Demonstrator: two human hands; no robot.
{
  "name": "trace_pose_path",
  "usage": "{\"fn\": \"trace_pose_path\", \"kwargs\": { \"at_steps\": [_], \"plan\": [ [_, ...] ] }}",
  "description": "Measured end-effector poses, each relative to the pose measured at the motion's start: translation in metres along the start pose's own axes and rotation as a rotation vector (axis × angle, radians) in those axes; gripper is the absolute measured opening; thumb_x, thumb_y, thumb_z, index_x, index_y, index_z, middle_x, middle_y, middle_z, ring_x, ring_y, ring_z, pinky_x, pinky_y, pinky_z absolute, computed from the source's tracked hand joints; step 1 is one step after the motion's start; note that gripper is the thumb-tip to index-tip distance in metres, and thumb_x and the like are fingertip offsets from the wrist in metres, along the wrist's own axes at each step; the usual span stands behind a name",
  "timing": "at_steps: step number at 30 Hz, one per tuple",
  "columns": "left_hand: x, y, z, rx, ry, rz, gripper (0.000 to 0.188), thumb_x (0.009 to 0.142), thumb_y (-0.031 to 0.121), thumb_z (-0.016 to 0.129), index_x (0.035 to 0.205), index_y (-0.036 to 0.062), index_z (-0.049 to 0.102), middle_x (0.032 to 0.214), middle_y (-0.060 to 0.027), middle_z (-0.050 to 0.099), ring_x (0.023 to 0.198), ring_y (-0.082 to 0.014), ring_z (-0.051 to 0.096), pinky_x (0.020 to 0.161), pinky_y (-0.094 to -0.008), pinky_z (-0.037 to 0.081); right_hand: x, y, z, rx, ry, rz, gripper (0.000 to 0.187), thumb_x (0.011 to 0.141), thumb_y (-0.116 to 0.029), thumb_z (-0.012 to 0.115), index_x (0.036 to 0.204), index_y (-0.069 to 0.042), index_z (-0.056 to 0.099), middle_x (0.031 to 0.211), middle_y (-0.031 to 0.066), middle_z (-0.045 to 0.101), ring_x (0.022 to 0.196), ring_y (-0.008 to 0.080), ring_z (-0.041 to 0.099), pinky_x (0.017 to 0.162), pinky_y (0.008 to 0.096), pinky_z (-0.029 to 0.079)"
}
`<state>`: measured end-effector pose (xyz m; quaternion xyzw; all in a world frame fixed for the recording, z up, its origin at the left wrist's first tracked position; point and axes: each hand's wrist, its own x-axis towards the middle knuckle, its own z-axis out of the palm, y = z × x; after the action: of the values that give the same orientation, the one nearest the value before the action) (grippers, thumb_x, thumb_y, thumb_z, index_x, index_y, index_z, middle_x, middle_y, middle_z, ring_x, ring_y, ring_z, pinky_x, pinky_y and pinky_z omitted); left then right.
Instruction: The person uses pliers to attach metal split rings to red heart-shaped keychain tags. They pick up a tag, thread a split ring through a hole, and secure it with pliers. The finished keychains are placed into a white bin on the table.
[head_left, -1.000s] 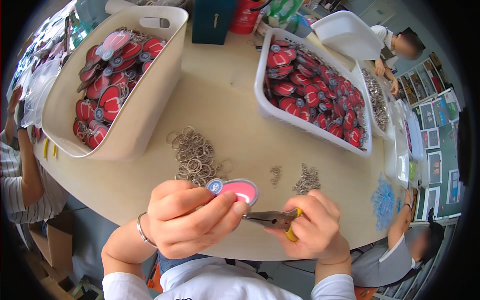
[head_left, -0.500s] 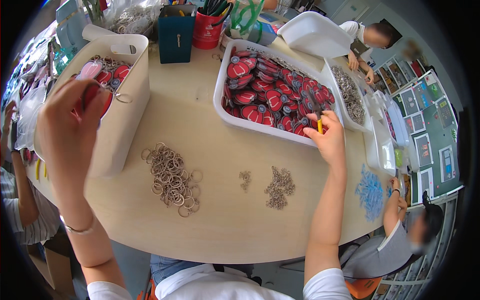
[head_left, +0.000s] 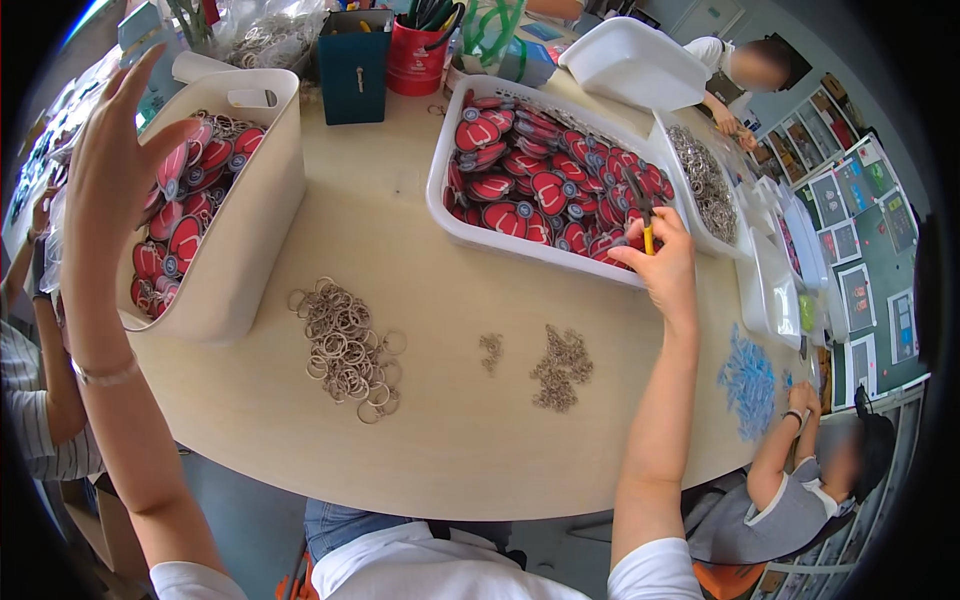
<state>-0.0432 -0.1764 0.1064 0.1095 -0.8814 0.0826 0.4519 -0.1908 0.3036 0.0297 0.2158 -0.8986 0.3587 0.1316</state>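
Observation:
My left hand (head_left: 112,190) is raised at the left edge of the tall cream bin (head_left: 262,200), fingers stretched and thumb apart, with nothing in it. Inside the bin lie many red-and-black keychain tags (head_left: 185,240) with metal rings. My right hand (head_left: 668,265) grips small pliers (head_left: 648,236) by their yellow handle, jaws pointing up, over the near right corner of a white basket (head_left: 545,262). Flat red tags (head_left: 550,195) fill that basket. Between my arms are a pile of split rings (head_left: 345,345) and two piles of small metal links, one larger (head_left: 560,370), one smaller (head_left: 490,352).
Behind the bin stand a dark green box (head_left: 352,80) and a red tool cup (head_left: 415,62). A white tray of metal rings (head_left: 700,180) adjoins the basket. Blue slivers (head_left: 748,385) lie at the right, near a seated person (head_left: 780,500). Other people work at the far right and left.
My left hand has let go of the red tag with its ring, opened and moved up and left. My right hand stays near the basket corner with the pliers.

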Motion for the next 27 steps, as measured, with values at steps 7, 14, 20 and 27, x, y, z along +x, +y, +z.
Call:
{"fn": "trace_pose_path", "kwargs": {
  "at_steps": [7,14,20,27],
  "plan": [
    [-0.074,0.154,-0.036,-1.519,-1.035,-0.469,0.041,0.100,0.032,0.049,0.104,-0.0053,0.066,0.088,-0.0109,0.067,0.075,-0.0151,0.064,0.068,-0.0271,0.055,-0.033,-0.073,0.011,0.120,0.193,-0.267,0.024,0.062,-0.002,0.083,0.074,0.001,0.062,0.091,0.0058,0.052,0.079,0.0169,0.055,0.068,0.0295,0.046],
    [-0.118,0.197,-0.016,-2.031,-1.272,-1.308,0.041,0.098,0.033,0.053,0.111,-0.0048,0.061,0.095,-0.0117,0.069,0.088,-0.0178,0.069,0.066,-0.0253,0.058,-0.072,-0.117,0.056,0.209,-0.194,-0.560,0.025,0.060,-0.005,0.081,0.070,0.001,0.059,0.097,0.0089,0.055,0.086,0.0272,0.053,0.075,0.0384,0.043],
    [-0.130,0.176,-0.002,-1.776,-1.008,-1.150,0.029,0.096,0.025,0.056,0.109,-0.0012,0.061,0.091,-0.0058,0.068,0.077,-0.0116,0.068,0.061,-0.0203,0.056,-0.059,-0.081,0.065,-0.025,-0.473,-0.275,0.013,0.072,-0.004,0.075,0.079,-0.001,0.065,0.097,0.0085,0.056,0.096,0.0255,0.053,0.085,0.0388,0.043],
    [-0.136,0.172,0.003,-1.667,-0.938,-1.193,0.026,0.097,0.020,0.053,0.112,-0.0012,0.058,0.095,-0.0074,0.066,0.079,-0.0144,0.068,0.061,-0.0214,0.056,-0.057,-0.069,0.078,-0.065,-0.551,-0.260,0.014,0.070,-0.004,0.076,0.077,0.001,0.064,0.099,0.0099,0.057,0.096,0.0273,0.054,0.084,0.0388,0.044]
  ]
}}
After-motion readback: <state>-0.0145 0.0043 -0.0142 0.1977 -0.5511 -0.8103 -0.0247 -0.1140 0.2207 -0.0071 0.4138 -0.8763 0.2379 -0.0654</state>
